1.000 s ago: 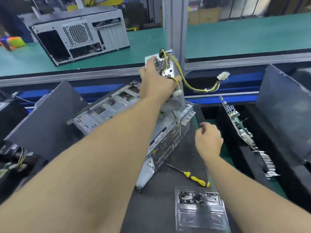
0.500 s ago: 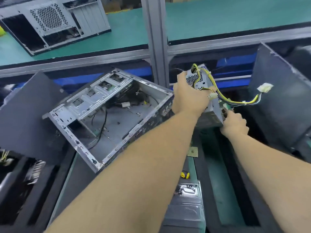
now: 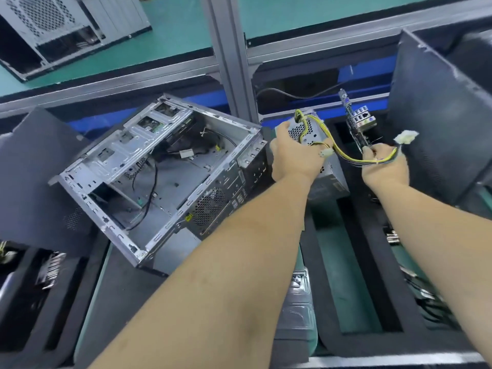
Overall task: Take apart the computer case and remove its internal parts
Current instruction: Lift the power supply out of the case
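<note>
Right of the case (image 3: 165,177), my left hand (image 3: 295,158) grips the PSU (image 3: 308,131); my right hand (image 3: 383,166) pinches its cables (image 3: 348,157).

The computer case (image 3: 159,182), bare grey metal with its side off, lies tilted at centre left, loose black cables inside. Just right of it the silver power supply (image 3: 310,134) is gripped from above, its yellow and black cable bundle (image 3: 354,157) trailing right to a white plug (image 3: 406,137).
</note>
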